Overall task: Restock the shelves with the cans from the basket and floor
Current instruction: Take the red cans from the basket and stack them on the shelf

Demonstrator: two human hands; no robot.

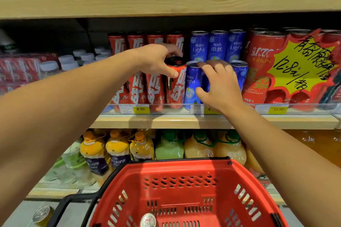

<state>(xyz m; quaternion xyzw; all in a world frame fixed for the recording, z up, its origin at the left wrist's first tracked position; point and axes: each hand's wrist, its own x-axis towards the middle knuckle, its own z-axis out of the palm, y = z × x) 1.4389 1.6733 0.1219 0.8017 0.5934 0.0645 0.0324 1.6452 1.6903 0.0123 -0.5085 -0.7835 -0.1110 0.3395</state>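
Note:
My left hand point(156, 60) grips the top of a red can point(176, 86) standing in the front row of the middle shelf point(166, 120). My right hand point(218, 81) curls round a blue Rio Light can point(191, 86) right beside it, fingers over its rim and thumb on its side. More red cans point(140, 42) and blue cans point(217, 47) stand stacked behind. Below me, the red basket point(186, 188) holds one can point(148, 220), seen from its top. Another can point(41, 214) lies on the floor at the lower left.
Large red cans with a yellow starburst price sign point(302, 64) fill the shelf to the right. White-capped bottles point(68, 61) stand to the left. Juice bottles point(118, 149) line the shelf below. Price tags point(140, 109) run along the shelf edge.

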